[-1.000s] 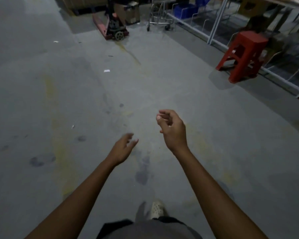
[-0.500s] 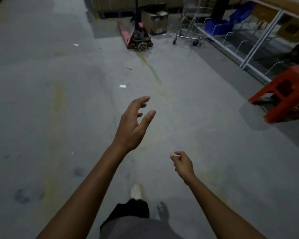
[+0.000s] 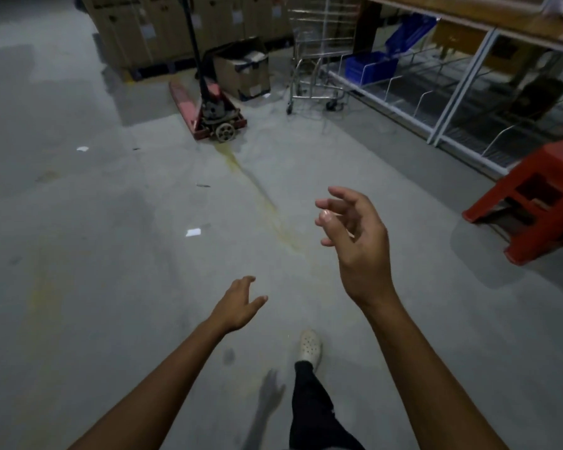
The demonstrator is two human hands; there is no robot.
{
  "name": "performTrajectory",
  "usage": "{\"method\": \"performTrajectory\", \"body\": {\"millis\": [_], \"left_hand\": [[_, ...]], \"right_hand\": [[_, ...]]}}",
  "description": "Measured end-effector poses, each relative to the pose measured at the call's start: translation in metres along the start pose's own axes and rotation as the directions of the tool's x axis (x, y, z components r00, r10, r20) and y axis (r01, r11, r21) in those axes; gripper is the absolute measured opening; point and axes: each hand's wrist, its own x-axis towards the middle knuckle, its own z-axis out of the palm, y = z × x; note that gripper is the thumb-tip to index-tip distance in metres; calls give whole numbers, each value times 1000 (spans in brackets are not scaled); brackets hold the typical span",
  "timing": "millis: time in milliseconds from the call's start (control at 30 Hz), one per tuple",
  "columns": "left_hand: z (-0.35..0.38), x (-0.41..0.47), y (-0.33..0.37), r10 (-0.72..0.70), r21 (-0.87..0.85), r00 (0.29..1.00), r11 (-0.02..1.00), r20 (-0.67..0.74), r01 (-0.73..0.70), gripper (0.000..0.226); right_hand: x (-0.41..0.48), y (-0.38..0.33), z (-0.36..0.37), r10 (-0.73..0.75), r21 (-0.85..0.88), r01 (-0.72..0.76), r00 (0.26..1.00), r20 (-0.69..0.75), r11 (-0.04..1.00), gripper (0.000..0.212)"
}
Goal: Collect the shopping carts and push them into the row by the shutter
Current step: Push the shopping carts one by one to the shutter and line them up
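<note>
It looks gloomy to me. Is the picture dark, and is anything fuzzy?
Head view: dim light all over; the shopping cart and boxes at the back look soft and grainy; a faint shadow lies on the floor by the leg.

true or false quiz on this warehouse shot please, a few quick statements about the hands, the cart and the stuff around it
1. The left hand and the right hand both hold nothing. True.
2. A shopping cart stands ahead, to the right of the red pallet jack. True.
3. The right hand has a grip on the cart's handle. False: the cart stands well ahead and neither hand touches it.
4. The red stool stands at the left edge of the view. False: it is at the right edge, beside the shelf rack.
5. An open cardboard box stands between the pallet jack and the cart. True.
</note>
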Motion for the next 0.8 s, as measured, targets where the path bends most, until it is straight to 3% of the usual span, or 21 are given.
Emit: {"method": "performTrajectory", "body": {"millis": [133, 233, 400, 567, 700, 800], "left_hand": [[-31, 134, 39, -17, -35, 1000, 999, 11, 17, 65], [-85, 221, 101, 59, -89, 992, 994, -109, -69, 60], [-199, 323, 206, 252, -159, 856, 921, -451, -355, 48], [-278, 429, 256, 361, -160, 697, 811, -619, -563, 42], [-316, 547, 263, 377, -152, 634, 770, -676, -620, 41], [-341, 651, 261, 353, -179, 666, 785, -657, -593, 43]], "right_hand": [[133, 68, -1, 56, -35, -57, 998, -32, 998, 36], [232, 129, 1, 176, -127, -182, 982, -62, 975, 41], [368, 229, 2, 358, -303, -352, 933, -36, 886, 22], [486, 327, 8, 481, -379, -456, 876, -34, 805, 43], [592, 397, 27, 526, -429, -486, 850, -31, 761, 34], [681, 422, 46, 531, -446, -484, 847, -22, 753, 33]]}}
